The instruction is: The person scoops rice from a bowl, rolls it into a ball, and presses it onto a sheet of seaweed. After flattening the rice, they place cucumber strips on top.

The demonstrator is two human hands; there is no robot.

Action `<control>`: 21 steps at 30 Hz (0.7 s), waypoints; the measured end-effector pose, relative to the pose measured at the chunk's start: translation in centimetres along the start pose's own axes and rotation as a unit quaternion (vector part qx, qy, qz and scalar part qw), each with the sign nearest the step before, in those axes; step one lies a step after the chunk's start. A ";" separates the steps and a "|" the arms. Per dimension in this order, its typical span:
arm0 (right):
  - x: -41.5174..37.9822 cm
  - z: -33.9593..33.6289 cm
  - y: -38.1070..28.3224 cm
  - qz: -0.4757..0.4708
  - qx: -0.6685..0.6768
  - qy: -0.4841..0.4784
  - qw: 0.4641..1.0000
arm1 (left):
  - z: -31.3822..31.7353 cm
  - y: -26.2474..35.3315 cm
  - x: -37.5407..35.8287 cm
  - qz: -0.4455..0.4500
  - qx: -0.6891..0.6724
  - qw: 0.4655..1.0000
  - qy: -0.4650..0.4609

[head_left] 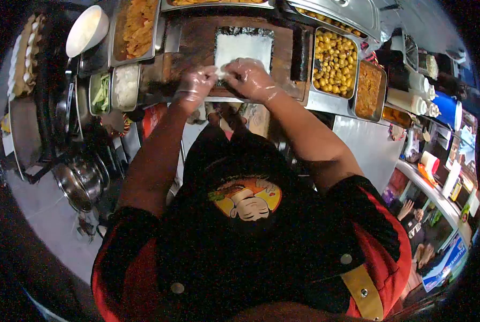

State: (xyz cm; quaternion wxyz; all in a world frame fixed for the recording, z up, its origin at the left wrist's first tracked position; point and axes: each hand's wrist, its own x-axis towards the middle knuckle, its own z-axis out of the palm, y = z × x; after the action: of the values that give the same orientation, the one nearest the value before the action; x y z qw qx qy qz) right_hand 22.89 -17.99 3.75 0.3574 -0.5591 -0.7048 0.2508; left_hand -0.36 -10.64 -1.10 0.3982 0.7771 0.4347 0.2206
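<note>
A dark seaweed sheet lies on the brown wooden board, covered by a white layer with a dark border showing. Both my hands wear clear plastic gloves. My left hand is at the sheet's near left corner, its fingers pinched at a small white piece. Over the near edge of the white layer, my right hand has its fingers curled beside the left fingertips. The small white piece sits between the two hands; which fingers grip it is hard to make out.
Trays of orange-brown food, small yellow round items and brown food surround the board. At left are a white bowl, green strips and white shreds. Bottles stand at right; another person's hands show lower right.
</note>
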 end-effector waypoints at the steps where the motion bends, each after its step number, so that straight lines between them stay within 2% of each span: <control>1: -0.2 -0.1 0.1 0.006 -0.002 0.002 1.000 | -0.1 0.2 0.1 0.002 -0.003 1.000 -0.006; 3: -0.2 -0.2 0.2 0.013 -0.107 -0.090 0.990 | -0.5 0.5 0.3 -0.069 -0.011 0.996 -0.060; 4: -0.2 -0.4 0.3 0.018 -0.110 -0.087 0.990 | -0.5 0.8 0.7 -0.066 -0.013 0.996 -0.064; 6: -0.2 -0.5 0.1 0.043 -0.116 -0.126 0.984 | -0.3 1.5 1.4 -0.021 0.073 0.995 -0.063; 7: -0.4 -0.3 0.1 0.049 -0.118 -0.123 0.984 | -0.7 2.7 1.7 -0.017 0.071 0.995 -0.068; 9: -0.4 -0.1 -0.2 0.007 -0.128 -0.017 0.992 | -1.5 4.0 1.8 -0.065 0.121 0.984 -0.114; 10: -0.4 -0.3 -0.5 0.012 -0.131 -0.012 0.991 | -1.4 3.1 1.5 -0.059 0.121 0.984 -0.120; 12: -0.5 -0.7 -0.6 0.021 -0.045 -0.049 0.998 | -1.4 2.3 1.2 -0.034 0.016 0.996 -0.079; 13: -0.4 -0.6 -0.4 0.029 -0.049 -0.044 0.997 | -1.6 2.0 1.4 -0.028 0.014 0.996 -0.087; 15: -0.1 -0.5 -0.2 0.001 -0.107 -0.070 0.992 | -2.1 2.0 1.8 0.082 0.103 0.985 -0.113; 16: 0.0 -0.6 -0.1 0.007 -0.113 -0.064 0.991 | -2.4 2.3 2.3 0.090 0.101 0.984 -0.117; 18: -0.2 -0.6 -0.3 -0.022 -0.146 -0.070 0.987 | -2.7 2.8 2.6 0.040 0.082 0.981 -0.170; 21: -0.8 -0.3 -0.6 -0.010 -0.162 -0.043 0.986 | -2.8 2.8 3.1 0.044 0.073 0.978 -0.192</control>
State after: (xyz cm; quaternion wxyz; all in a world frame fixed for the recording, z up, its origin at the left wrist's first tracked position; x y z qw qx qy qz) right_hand 22.84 -18.98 4.19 0.2340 -0.5912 -0.7564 0.1537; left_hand 0.73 -7.65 2.80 0.4060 0.8503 0.3308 0.0520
